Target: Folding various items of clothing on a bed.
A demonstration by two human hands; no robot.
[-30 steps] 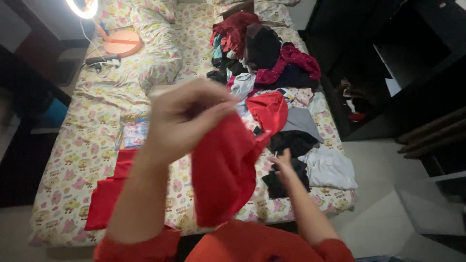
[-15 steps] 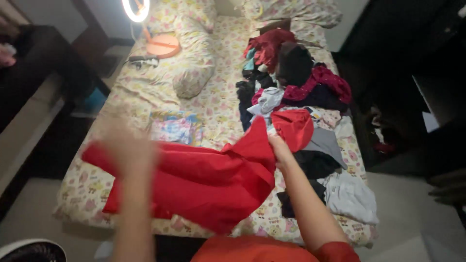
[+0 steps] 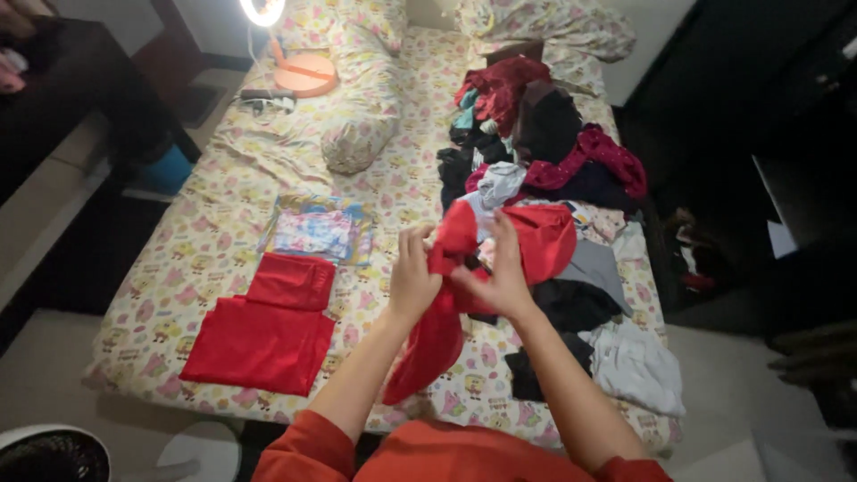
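Both hands, left hand [image 3: 413,272] and right hand [image 3: 502,272], pinch one red garment [image 3: 437,335] together, held over the bed's near edge (folding underway); squaring its edges seems needed next.

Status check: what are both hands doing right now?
Left hand and right hand gripping bunched red cloth garment above bed. Unsorted clothes heap lies close right.

Red garment [image 3: 435,344] – smooth matt cloth; bedsheet [image 3: 219,241] – printed cotton-like fabric.
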